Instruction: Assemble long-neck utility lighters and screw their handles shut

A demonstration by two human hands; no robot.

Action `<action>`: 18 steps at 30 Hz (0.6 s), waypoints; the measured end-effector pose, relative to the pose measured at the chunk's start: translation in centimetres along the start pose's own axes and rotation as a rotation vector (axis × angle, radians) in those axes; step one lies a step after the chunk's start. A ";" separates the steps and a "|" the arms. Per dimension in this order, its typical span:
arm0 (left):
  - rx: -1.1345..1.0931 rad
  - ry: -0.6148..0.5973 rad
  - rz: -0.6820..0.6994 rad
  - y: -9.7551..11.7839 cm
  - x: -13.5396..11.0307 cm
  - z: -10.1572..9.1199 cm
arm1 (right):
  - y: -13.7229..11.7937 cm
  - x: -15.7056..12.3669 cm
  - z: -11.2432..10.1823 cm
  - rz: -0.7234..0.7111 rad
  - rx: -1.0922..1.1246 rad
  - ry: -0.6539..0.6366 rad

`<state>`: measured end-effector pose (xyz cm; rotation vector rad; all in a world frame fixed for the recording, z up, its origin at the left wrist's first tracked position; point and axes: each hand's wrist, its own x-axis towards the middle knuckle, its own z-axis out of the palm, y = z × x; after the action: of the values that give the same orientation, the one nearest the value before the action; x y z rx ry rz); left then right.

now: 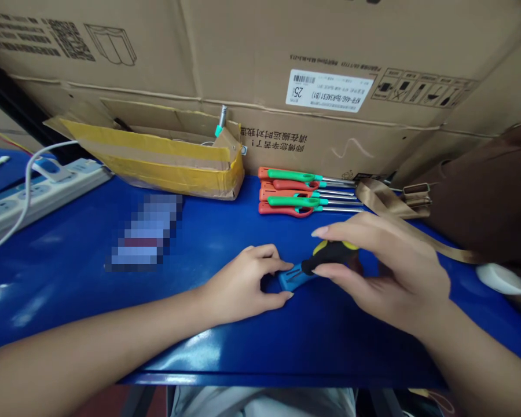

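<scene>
My left hand (247,284) is closed by thumb and forefinger around the near end of a blue lighter handle (293,278), low over the table. My right hand (391,272) curls around a stubby screwdriver (333,252) with a black and yellow handle, thumb and fingers on either side of it. The screwdriver lies against the blue handle's upper right end; its tip is hidden. Beyond my hands, several long-necked lighters (289,201) in orange, red and green lie side by side, metal necks pointing right.
A yellow-taped cardboard box (156,165) holds a metal-necked piece and stands at the back left. A blurred phone (145,231) and a white power strip (39,197) lie at left. Brown tape (417,229) and a white mouse (501,279) are at right. Cardboard (252,63) walls the back.
</scene>
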<state>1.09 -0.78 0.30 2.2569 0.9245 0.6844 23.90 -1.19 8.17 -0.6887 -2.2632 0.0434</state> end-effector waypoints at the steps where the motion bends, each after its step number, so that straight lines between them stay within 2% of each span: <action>1: 0.001 0.000 -0.003 0.0 0.0 0.0 | 0.1 -0.1 0.0 -0.002 -0.020 -0.007; 4: -0.007 0.007 -0.004 -0.1 0.0 0.1 | 0.2 -0.2 -0.2 -0.016 0.061 -0.070; 6: -0.013 0.006 -0.004 -0.2 -0.1 0.1 | 0.0 -0.2 -0.3 -0.024 0.136 -0.067; 10: -0.017 -0.009 -0.011 -0.3 -0.1 0.2 | -0.3 0.0 -0.1 -0.081 0.020 0.015; 12: -0.018 -0.011 -0.016 -0.3 -0.1 0.2 | -0.5 0.0 -0.2 -0.095 -0.022 -0.022; 15: -0.019 -0.009 -0.028 -0.2 -0.1 0.1 | -0.4 -0.1 -0.4 -0.061 0.066 -0.136; 18: -0.020 0.000 -0.026 -0.1 0.0 0.1 | -0.2 -0.1 -0.4 -0.033 0.109 -0.104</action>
<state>1.05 -0.76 0.14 2.2236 0.9419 0.6790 24.12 -1.49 8.49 -0.6041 -2.3512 0.1891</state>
